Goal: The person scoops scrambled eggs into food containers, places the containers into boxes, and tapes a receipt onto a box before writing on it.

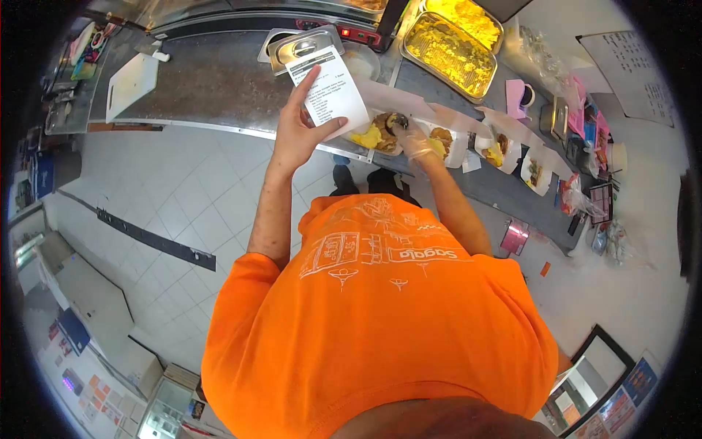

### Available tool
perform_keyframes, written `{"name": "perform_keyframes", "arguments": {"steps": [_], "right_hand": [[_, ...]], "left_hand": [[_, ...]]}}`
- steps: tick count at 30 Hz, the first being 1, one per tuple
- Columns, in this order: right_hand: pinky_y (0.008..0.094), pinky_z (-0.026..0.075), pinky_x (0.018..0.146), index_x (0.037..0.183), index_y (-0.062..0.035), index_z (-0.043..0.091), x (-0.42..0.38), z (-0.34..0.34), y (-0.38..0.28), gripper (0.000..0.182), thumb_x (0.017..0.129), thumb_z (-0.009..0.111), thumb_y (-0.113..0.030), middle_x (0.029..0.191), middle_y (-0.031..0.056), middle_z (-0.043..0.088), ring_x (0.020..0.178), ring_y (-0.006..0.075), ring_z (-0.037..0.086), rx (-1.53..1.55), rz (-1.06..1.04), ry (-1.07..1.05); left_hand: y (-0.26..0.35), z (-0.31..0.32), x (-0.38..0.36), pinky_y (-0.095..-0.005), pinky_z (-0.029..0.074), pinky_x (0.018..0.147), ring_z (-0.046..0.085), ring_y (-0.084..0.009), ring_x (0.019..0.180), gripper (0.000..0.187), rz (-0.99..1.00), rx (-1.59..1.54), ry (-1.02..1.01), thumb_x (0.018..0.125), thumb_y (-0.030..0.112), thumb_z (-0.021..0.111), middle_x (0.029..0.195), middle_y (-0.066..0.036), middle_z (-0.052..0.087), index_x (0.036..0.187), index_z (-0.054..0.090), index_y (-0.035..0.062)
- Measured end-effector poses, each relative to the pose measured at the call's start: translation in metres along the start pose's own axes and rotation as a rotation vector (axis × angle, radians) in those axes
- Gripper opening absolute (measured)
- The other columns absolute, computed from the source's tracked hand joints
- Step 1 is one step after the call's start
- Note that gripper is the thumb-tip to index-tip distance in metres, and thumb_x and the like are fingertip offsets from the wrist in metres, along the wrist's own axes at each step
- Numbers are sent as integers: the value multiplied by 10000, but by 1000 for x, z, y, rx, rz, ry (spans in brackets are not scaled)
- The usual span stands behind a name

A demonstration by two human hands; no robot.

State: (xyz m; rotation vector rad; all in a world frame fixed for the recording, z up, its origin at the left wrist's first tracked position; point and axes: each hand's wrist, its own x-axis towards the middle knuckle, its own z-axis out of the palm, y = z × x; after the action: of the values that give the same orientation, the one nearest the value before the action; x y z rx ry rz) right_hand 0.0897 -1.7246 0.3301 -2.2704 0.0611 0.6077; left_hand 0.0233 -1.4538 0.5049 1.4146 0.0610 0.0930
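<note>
A white printed slip [338, 94] is between the thumb and fingers of my left hand [301, 126], above the counter's front edge. My right hand [415, 139], in a clear glove, reaches into an open paper-lined box of food [380, 134] with brown pieces and yellow rice. Its fingers are closed on a small dark round item [396, 123], which I cannot make out clearly. Just right of this hand stands another open box [441, 139] with brown and yellow food. Two more filled boxes [497, 148] [536, 168] follow to the right.
Metal trays of yellow rice [450, 55] stand at the back. A steel lid [303, 45] lies behind the slip, beside a clear round container [360, 61]. At the left is a white cutting board [132, 88]; at the right are a tape roll [527, 95] and plastic bags [578, 199].
</note>
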Motion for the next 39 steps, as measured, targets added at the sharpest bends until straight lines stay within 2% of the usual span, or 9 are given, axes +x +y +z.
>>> {"name": "perform_keyframes", "arguments": {"steps": [5, 8, 13, 16, 23, 28, 35, 38, 39], "right_hand": [[260, 448, 485, 1041, -99, 589, -15, -105, -36, 307, 890, 736, -322, 796, 40, 640, 556, 112, 554, 991, 164, -333], [268, 403, 510, 1093, -102, 584, 59, -158, -14, 290, 931, 673, -326, 766, 39, 603, 579, 117, 510, 708, -262, 186], [450, 469, 994, 1536, -115, 316, 154, -220, 23, 628, 933, 437, -242, 1310, 246, 596, 1204, 395, 586, -765, -143, 145], [437, 509, 943, 1278, -67, 619, 158, -225, 35, 459, 874, 486, -240, 1243, 223, 641, 1133, 353, 636, -811, -216, 37], [375, 520, 852, 1096, -60, 696, 78, -399, 114, 345, 876, 642, -320, 1012, 106, 717, 932, 241, 663, -82, -685, -26], [262, 536, 649, 1051, -9, 679, 60, -604, 197, 225, 890, 726, -159, 855, 52, 702, 711, 128, 645, 554, -202, 29], [304, 516, 555, 962, -104, 729, 200, -859, 491, 247, 798, 790, -279, 757, 37, 688, 601, 134, 615, -192, 103, 1223], [398, 550, 617, 1029, -64, 730, 198, -895, 522, 318, 799, 751, -283, 869, 111, 740, 690, 219, 690, -1164, 192, 459], [406, 552, 645, 1037, -61, 730, 214, -901, 534, 332, 801, 742, -293, 896, 128, 738, 729, 236, 696, -949, 215, 444]], "left_hand": [[16, 11, -1, -358, 439, 1066, 516, -221, 1270, 953, 90, 30, -47, 698, -101, 785, 1406, -154, 508, 1528, 335, 27], [32, 24, -5, -355, 439, 1065, 517, -225, 1270, 957, 171, 124, -58, 692, -91, 792, 1422, -160, 492, 1527, 340, 27], [53, 81, -8, -354, 374, 1115, 445, -231, 1344, 963, 182, 122, -93, 687, -100, 788, 1523, -162, 401, 1528, 334, 18], [52, 134, -2, -354, 370, 1118, 442, -229, 1347, 961, 214, 107, -107, 688, -111, 784, 1530, -165, 388, 1527, 330, 6], [30, 300, 41, -347, 474, 1056, 455, -217, 1330, 955, 229, -4, -204, 722, -117, 758, 1471, -106, 405, 1546, 315, 75], [3, 402, 89, -356, 483, 1043, 460, -224, 1332, 939, 172, 20, -268, 736, -84, 777, 1504, -122, 373, 1542, 322, 77], [-23, 496, 135, -347, 492, 1005, 511, -221, 1269, 956, 87, 82, -234, 743, -133, 738, 1493, -123, 419, 1556, 273, 58], [-34, 514, 154, -347, 494, 999, 528, -235, 1245, 968, 20, 199, -155, 742, -152, 716, 1468, -128, 428, 1564, 253, 66], [-42, 516, 160, -350, 491, 1003, 524, -234, 1249, 968, -9, 199, -140, 736, -155, 715, 1466, -127, 429, 1562, 261, 65]]}}
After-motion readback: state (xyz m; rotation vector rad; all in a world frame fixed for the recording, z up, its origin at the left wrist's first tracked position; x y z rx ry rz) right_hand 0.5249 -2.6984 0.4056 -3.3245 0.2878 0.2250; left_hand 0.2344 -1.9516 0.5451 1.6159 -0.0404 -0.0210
